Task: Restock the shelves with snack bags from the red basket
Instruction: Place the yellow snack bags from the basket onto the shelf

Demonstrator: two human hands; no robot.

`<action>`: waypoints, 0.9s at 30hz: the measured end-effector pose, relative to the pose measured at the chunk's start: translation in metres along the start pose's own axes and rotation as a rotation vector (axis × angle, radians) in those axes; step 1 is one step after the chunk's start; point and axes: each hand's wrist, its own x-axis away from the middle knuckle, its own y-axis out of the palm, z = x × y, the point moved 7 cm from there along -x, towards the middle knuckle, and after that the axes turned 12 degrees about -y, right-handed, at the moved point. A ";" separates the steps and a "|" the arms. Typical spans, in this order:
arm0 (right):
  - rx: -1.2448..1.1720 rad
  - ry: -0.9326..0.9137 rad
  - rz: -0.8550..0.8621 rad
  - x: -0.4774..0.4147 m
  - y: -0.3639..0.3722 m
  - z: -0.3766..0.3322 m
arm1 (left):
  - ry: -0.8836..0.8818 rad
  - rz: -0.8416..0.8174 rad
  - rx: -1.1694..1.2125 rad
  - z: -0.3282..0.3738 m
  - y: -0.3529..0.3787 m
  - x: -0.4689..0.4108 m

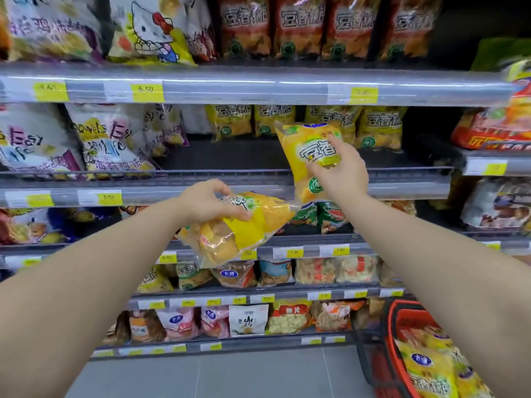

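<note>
My right hand [340,170] holds a yellow snack bag [304,156] upright in front of the second shelf [230,179], just before a row of matching yellow bags [379,127] at its back. My left hand [208,201] grips a second yellow snack bag [244,225] from above; it lies tilted, lower and to the left. The red basket [396,326] sits at the bottom right with more yellow bags [428,366] inside, partly hidden by my right forearm.
Shelves of snack bags fill the view, with yellow price tags [146,91] on their edges. White bags [112,145] crowd the second shelf's left side. A dark gap lies in the middle of that shelf. Grey floor [230,374] lies below.
</note>
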 end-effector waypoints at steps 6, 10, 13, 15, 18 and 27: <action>0.085 -0.091 -0.052 -0.011 0.043 -0.033 | 0.160 -0.146 -0.246 -0.025 0.048 -0.021; 0.159 -0.141 -0.066 -0.038 0.066 -0.044 | 0.224 -0.226 -0.271 -0.026 0.070 -0.039; 0.166 -0.100 -0.032 -0.068 0.082 -0.039 | 0.285 -0.247 -0.299 -0.016 0.075 -0.053; 0.167 -0.036 -0.053 -0.083 0.097 -0.023 | 0.351 -0.218 -0.318 -0.009 0.076 -0.061; 0.195 0.054 -0.099 -0.102 0.123 0.002 | 0.405 -0.198 -0.311 -0.004 0.076 -0.068; 0.226 0.117 -0.009 -0.144 0.162 0.022 | 0.341 -0.283 -0.262 -0.012 0.077 -0.098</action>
